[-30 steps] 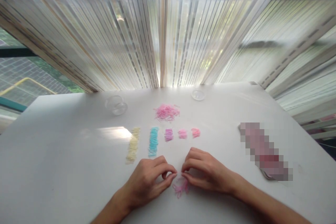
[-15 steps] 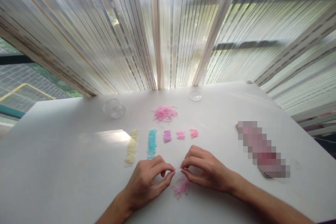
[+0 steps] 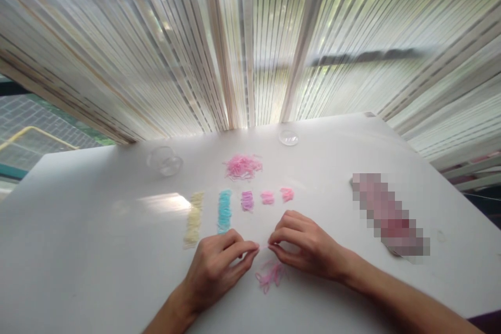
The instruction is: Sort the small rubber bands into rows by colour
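Observation:
A thin pink rubber band (image 3: pixel 263 246) stretches between my two hands above the white table. My left hand (image 3: pixel 219 261) pinches one end between thumb and forefinger. The other end is in the pinched fingertips of my right hand (image 3: pixel 309 248). Just below them lies a small loose cluster of pink rubber bands (image 3: pixel 270 275). Beyond my hands, bands lie in columns by colour: yellow (image 3: pixel 193 219), blue (image 3: pixel 224 211), purple (image 3: pixel 247 201), pink (image 3: pixel 267 198) and coral pink (image 3: pixel 287 194). Farther back is a larger pile of pink rubber bands (image 3: pixel 242 167).
Clear round containers (image 3: pixel 168 163) stand at the back left of the white table (image 3: pixel 117 271). A clear round dish (image 3: pixel 288 138) sits near the back edge. To the right lies a pixelated pinkish object (image 3: pixel 391 216). Striped sheer curtains (image 3: pixel 266 52) hang behind the table.
The view has shifted slightly, so the table's things appear a little higher and farther left. Both hands keep their pinch, with the gap between the fingertips slightly wider.

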`<state>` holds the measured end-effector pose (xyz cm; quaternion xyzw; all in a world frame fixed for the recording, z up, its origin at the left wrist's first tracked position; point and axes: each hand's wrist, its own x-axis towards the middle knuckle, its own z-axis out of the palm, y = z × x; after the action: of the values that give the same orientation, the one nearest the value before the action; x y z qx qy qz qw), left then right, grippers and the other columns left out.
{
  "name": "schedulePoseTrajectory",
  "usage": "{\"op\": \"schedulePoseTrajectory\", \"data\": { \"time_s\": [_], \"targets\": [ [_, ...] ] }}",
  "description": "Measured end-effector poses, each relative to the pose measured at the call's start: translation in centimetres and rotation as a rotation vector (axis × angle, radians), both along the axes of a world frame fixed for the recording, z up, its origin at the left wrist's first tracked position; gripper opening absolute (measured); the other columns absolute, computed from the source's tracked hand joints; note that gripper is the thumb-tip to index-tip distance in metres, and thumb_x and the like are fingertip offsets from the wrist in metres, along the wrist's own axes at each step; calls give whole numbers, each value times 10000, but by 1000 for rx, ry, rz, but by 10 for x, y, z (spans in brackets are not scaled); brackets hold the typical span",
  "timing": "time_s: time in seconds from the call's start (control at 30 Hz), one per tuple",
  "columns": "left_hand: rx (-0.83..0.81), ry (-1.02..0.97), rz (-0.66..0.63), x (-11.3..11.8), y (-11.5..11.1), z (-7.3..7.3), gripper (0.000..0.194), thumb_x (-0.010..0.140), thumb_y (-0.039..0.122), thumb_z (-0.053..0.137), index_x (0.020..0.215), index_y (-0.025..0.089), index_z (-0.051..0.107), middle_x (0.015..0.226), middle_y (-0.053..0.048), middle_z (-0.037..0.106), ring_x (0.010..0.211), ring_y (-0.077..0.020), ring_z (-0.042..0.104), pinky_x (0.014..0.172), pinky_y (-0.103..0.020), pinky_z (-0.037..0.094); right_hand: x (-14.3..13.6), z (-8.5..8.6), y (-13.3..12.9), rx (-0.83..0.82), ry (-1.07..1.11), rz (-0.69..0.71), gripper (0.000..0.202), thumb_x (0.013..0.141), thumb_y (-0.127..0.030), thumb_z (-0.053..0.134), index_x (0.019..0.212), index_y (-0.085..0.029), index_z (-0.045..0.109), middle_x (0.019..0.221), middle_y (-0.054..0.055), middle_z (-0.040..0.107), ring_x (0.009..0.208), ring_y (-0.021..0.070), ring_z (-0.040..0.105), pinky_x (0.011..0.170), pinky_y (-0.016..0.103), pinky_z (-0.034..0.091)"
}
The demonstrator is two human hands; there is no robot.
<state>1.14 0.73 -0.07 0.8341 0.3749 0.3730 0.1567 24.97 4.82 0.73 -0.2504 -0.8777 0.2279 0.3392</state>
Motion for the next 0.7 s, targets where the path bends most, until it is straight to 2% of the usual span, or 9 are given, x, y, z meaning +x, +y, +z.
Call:
{"op": "schedulePoseTrajectory", "data": {
  "time_s": [0.37,0.7],
  "targets": [
    [60,21,38,-1,2,-1,135,901,100,677,999,192,694,698,11,652,576,-102,589,549,-216,454,-2,0,-2,42,19,-48,68,919,-132,632,873,-179,649,734,26,647,683,147,533,651,272,449],
    [69,33,55,0,0,2,83,910,132,671,964,189,699,697,11,662,574,-99,607,560,-204,479,-1,-1,-3,22,9,-35,45,941,-175,623,925,-189,663,767,35,651,710,153,547,668,278,467]
  ]
}}
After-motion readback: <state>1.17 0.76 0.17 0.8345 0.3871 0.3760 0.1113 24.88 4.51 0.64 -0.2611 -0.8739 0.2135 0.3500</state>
